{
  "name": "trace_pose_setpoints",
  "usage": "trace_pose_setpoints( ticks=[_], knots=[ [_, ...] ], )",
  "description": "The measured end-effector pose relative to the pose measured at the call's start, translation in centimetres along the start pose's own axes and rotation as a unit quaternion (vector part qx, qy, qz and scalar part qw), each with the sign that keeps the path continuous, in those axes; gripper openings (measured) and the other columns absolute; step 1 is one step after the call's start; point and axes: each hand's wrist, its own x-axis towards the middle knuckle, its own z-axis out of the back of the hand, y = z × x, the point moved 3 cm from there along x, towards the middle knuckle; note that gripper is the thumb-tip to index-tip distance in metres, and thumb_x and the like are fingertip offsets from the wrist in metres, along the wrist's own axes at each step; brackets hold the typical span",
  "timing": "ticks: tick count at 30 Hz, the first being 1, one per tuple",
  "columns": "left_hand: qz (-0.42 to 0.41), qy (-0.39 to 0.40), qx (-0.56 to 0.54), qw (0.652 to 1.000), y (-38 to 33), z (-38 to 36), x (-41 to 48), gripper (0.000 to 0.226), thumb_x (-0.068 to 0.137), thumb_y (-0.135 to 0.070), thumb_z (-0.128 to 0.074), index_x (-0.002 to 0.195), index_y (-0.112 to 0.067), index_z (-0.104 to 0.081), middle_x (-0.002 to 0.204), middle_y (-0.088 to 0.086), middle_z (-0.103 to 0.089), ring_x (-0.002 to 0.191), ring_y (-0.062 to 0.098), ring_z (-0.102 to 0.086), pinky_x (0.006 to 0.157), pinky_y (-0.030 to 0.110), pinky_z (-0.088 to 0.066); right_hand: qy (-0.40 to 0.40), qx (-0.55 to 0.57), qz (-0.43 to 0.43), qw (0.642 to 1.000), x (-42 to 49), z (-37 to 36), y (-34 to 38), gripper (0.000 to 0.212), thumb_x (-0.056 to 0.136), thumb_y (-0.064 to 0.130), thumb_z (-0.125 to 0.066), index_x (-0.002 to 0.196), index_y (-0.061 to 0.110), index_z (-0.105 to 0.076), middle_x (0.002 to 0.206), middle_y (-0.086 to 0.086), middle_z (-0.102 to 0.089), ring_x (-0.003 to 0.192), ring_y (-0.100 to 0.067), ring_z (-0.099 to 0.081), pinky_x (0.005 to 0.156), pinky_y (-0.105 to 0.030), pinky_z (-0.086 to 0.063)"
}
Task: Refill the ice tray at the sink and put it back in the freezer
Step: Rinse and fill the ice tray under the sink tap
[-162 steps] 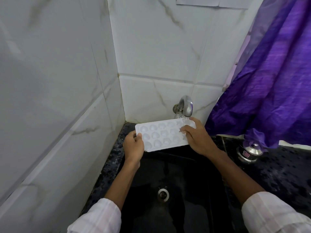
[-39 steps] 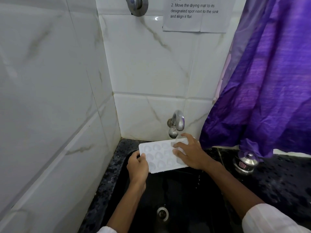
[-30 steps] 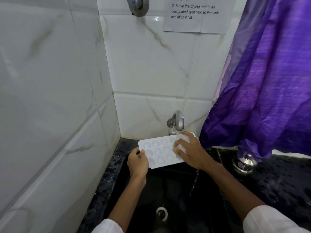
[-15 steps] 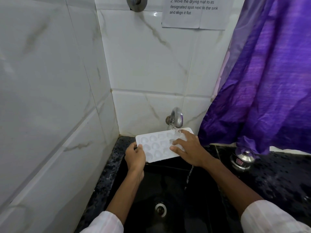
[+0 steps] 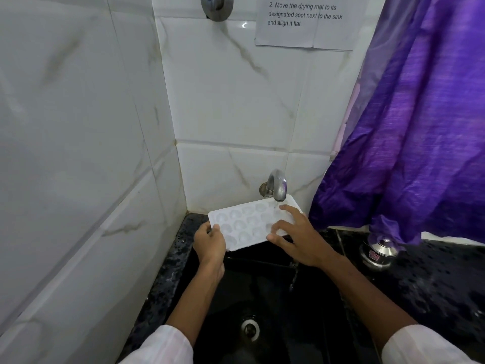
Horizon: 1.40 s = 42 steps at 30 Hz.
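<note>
A white ice tray (image 5: pixel 246 224) with several rounded pockets is held level over the black sink (image 5: pixel 265 298), its far right corner right under the steel tap (image 5: pixel 276 185). My left hand (image 5: pixel 210 244) grips the tray's near left corner, thumb on top. My right hand (image 5: pixel 296 237) holds the tray's right end, with spread fingers lying across the top and the thumb at the near edge. Water dribbles off the tray's right side into the sink. The drain (image 5: pixel 250 329) shows at the basin's bottom.
White marble tiles close the corner at the left and behind. A purple curtain (image 5: pixel 420 127) hangs at the right over the black speckled counter (image 5: pixel 433 279), where a small steel lidded pot (image 5: pixel 379 252) stands. A paper note (image 5: pixel 307 21) is stuck on the back wall.
The tray has shifted slightly back and up, so its right corner sits under the spout. Both hands keep their hold, and water still runs off the right side.
</note>
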Motion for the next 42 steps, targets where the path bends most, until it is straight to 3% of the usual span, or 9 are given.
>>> trace_pose_setpoints(
  ticks=[9,15,18,23,25,28,31,36,42],
  knots=[
    [-0.001,-0.004,0.007,1.0,0.1,-0.2,0.0,0.017,0.102,-0.013,-0.046,0.098,-0.019,-0.062,0.102,0.005,-0.068,0.092,0.024,-0.068,0.085,0.051,-0.06,-0.017,0.021,0.0,1.0,-0.1,-0.2,0.1,0.033,0.095,0.051,-0.053,0.113,0.03,-0.07,0.16,-0.005,-0.02,0.146,-0.017,-0.012,0.119,-0.045,-0.017],
    [0.003,0.0,0.02,1.0,0.6,-0.1,-0.3,0.025,0.102,-0.015,-0.047,0.12,-0.009,-0.064,0.113,0.009,-0.068,0.098,0.026,-0.067,0.088,0.051,-0.059,0.001,-0.007,-0.011,1.0,-0.6,-1.1,-0.2,0.039,0.094,0.058,-0.048,0.119,0.034,-0.065,0.16,-0.003,-0.019,0.148,-0.023,-0.008,0.119,-0.049,-0.014],
    [-0.002,0.009,0.032,0.999,0.8,0.2,-0.3,0.025,0.102,-0.015,-0.047,0.122,-0.009,-0.063,0.115,0.009,-0.067,0.101,0.025,-0.067,0.09,0.05,-0.058,-0.013,0.103,-0.046,0.994,-1.1,-1.1,-0.4,0.03,0.094,0.053,-0.052,0.109,0.033,-0.068,0.155,0.002,-0.027,0.145,-0.019,-0.015,0.116,-0.041,-0.019],
    [0.006,0.026,0.041,0.999,1.5,1.1,-0.4,0.028,0.103,-0.015,-0.047,0.126,-0.008,-0.061,0.118,0.011,-0.067,0.103,0.027,-0.067,0.09,0.052,-0.058,-0.21,0.139,-0.2,0.947,-1.6,0.2,-2.9,0.042,0.095,0.041,-0.058,0.128,0.016,-0.058,0.137,-0.007,-0.049,0.126,-0.025,-0.044,0.102,-0.03,-0.034],
    [0.004,0.034,0.047,0.998,1.8,1.3,-0.5,0.028,0.103,-0.015,-0.047,0.126,-0.008,-0.061,0.118,0.01,-0.067,0.103,0.027,-0.067,0.09,0.052,-0.058,-0.168,0.226,-0.296,0.913,-2.0,-0.1,-4.1,0.051,0.095,0.041,-0.058,0.136,0.011,-0.051,0.131,-0.007,-0.055,0.115,-0.021,-0.053,0.095,-0.033,-0.044],
    [-0.001,0.05,0.056,0.997,2.3,1.5,-0.6,0.023,0.103,-0.014,-0.048,0.12,-0.009,-0.063,0.116,0.011,-0.068,0.102,0.028,-0.067,0.09,0.053,-0.057,-0.097,0.407,-0.351,0.838,-2.8,-1.4,-4.8,0.042,0.099,0.037,-0.054,0.13,0.008,-0.057,0.116,-0.002,-0.063,0.1,-0.015,-0.063,0.072,-0.028,-0.056],
    [-0.012,0.064,0.083,0.994,2.9,1.7,-0.8,0.022,0.103,-0.014,-0.048,0.119,-0.012,-0.064,0.113,0.008,-0.068,0.099,0.025,-0.067,0.089,0.052,-0.058,-0.08,0.379,-0.327,0.862,-3.7,-2.1,-5.3,0.032,0.1,0.026,-0.053,0.128,0.015,-0.063,0.108,0.002,-0.069,0.096,-0.014,-0.066,0.067,-0.025,-0.058],
    [-0.037,0.092,0.125,0.987,4.1,2.4,-0.8,0.028,0.104,-0.016,-0.046,0.128,-0.014,-0.061,0.116,0.007,-0.067,0.102,0.025,-0.067,0.089,0.053,-0.058,-0.093,0.362,-0.307,0.875,-5.0,-3.4,-5.9,0.031,0.096,0.017,-0.06,0.127,0.013,-0.063,0.108,-0.002,-0.072,0.094,-0.014,-0.069,0.083,-0.03,-0.057],
    [-0.098,0.078,0.174,0.977,4.7,3.0,-0.9,0.026,0.103,-0.017,-0.047,0.125,-0.015,-0.062,0.113,0.006,-0.069,0.099,0.023,-0.066,0.088,0.047,-0.058,-0.11,0.378,-0.314,0.864,-5.8,-4.3,-5.9,0.025,0.093,0.016,-0.066,0.118,0.013,-0.063,0.106,-0.003,-0.072,0.09,-0.014,-0.071,0.066,-0.019,-0.054]
  ],
)
